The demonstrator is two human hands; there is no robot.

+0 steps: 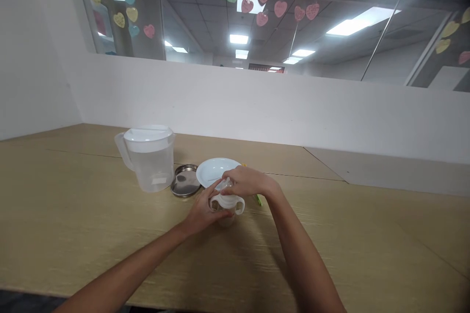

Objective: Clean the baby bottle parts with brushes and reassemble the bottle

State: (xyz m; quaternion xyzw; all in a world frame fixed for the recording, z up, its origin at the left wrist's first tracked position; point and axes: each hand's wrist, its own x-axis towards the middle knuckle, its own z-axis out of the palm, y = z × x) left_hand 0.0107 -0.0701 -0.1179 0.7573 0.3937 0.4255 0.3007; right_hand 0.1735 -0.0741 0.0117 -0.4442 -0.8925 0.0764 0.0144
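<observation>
A baby bottle [228, 201] with white side handles and a clear top stands upright on the table in front of me. My left hand [204, 211] is wrapped round its body from the left, the thumb across the front. From above and the right, my right hand [245, 181] grips the clear top, its fingers bent over it. Just behind the bottle lies a white plate [211, 168], partly covered by my hands. A thin green item [259, 200] shows under my right wrist; its kind cannot be made out.
Left of the plate lies a round metal tray [186, 182]. Beside it stands a clear plastic pitcher [153, 164] with a white lid and a handle on its left. A white wall [220, 102] bounds the wooden table [110, 225] at the back.
</observation>
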